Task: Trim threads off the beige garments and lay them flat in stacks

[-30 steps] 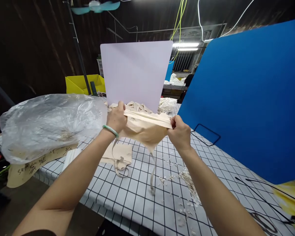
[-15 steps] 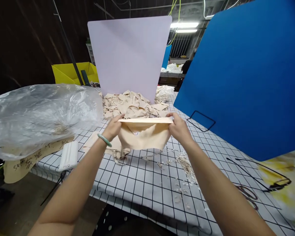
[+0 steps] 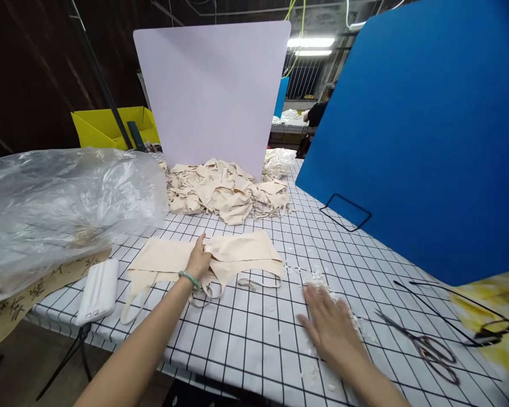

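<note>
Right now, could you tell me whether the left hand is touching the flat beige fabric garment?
Touching: the head view shows the left hand resting palm-down on the flat beige fabric garment.

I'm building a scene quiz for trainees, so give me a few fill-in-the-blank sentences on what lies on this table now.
1. The left hand rests on a beige ____ garment.
2. The right hand lies flat by small white ____.
3. The scissors lie to the ____ of the right hand.
4. The board behind the fabric pile is ____.

Missing words: fabric; scraps; right; white
</note>
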### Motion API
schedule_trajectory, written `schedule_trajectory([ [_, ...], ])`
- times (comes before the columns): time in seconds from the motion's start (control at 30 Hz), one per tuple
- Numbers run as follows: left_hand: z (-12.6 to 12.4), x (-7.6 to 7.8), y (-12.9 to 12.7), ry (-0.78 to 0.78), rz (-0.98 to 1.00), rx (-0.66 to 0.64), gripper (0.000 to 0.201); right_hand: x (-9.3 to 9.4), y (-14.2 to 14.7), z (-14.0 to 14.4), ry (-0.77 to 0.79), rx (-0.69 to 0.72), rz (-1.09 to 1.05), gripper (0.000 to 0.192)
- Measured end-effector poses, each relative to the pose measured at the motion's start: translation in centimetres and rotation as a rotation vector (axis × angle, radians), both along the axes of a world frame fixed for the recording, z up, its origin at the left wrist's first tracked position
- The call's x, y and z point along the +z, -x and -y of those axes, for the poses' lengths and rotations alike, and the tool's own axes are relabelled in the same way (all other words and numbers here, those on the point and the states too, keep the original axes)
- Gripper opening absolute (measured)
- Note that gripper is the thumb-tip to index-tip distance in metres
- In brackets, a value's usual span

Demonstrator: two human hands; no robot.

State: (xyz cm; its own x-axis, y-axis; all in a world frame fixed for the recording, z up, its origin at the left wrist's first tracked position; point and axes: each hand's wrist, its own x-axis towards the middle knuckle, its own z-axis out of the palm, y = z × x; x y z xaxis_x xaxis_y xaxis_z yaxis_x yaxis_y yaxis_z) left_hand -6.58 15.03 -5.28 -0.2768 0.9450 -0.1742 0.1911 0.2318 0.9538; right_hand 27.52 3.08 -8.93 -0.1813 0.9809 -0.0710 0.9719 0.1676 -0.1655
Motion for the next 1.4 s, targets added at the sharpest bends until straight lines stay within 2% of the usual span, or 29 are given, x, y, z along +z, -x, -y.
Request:
schedule_trajectory([
  [0.07,0.1,-0.1,-0.4,-0.013,-0.052,-0.016,0.089,1.0,-1.1,-2.3,-0.119,-0.087,0.05,0.063],
  [0.1,0.2,-0.1,-0.7,-0.031,-0.086,-0.021,0.091,1.8,-0.8,-3.7,-0.177,-0.075,0.058,0.058],
  [0.23,0.5,0.0,-1.8,-0.127,-0.212,-0.046,0.092,4.4,4.4,-9.8,-0.28,0.125,0.091,0.036],
  [0.3,0.5,0.0,-1.9,-0.156,-0.269,-0.061,0.091,5.0,7.0,-12.3,-0.259,0.196,0.143,0.031],
  [0.37,0.4,-0.1,-1.8,-0.182,-0.335,-0.076,0.09,5.0,8.0,-14.0,-0.238,0.229,0.17,0.027],
  [0.47,0.3,-0.4,-1.4,-0.211,-0.389,-0.095,0.084,4.8,6.9,-14.7,-0.239,0.189,0.181,0.027],
  [0.67,0.5,-0.4,-0.9,-0.183,-0.403,-0.178,0.06,4.9,2.3,-12.5,-0.167,0.004,0.176,0.024],
  [0.8,0.4,0.5,-0.5,-0.139,-0.387,-0.228,0.047,4.8,2.9,-13.9,-0.133,-0.154,0.091,0.027],
  [0.93,0.8,1.7,-0.3,-0.085,-0.301,-0.26,0.049,4.2,4.5,-16.7,-0.072,-0.245,0.002,0.029],
  [1.1,1.3,1.7,-0.1,-0.011,-0.264,-0.185,0.039,3.6,2.5,-17.4,-0.06,-0.359,-0.013,0.024],
  [1.2,0.6,2.0,1.7,0.035,-0.382,-0.099,0.036,3.6,1.4,-16.8,-0.121,-0.388,0.015,0.023],
  [1.27,-0.3,3.0,4.5,0.077,-0.524,-0.004,0.034,3.9,2.5,-16.5,-0.237,-0.344,0.014,0.03],
  [1.33,-1.0,4.2,8.4,0.152,-0.695,0.103,0.034,4.3,5.3,-16.5,-0.309,-0.216,-0.041,0.032],
  [1.4,-1.3,5.4,12.5,0.286,-0.83,0.155,0.034,4.8,9.6,-16.5,-0.255,-0.014,-0.12,0.029],
])
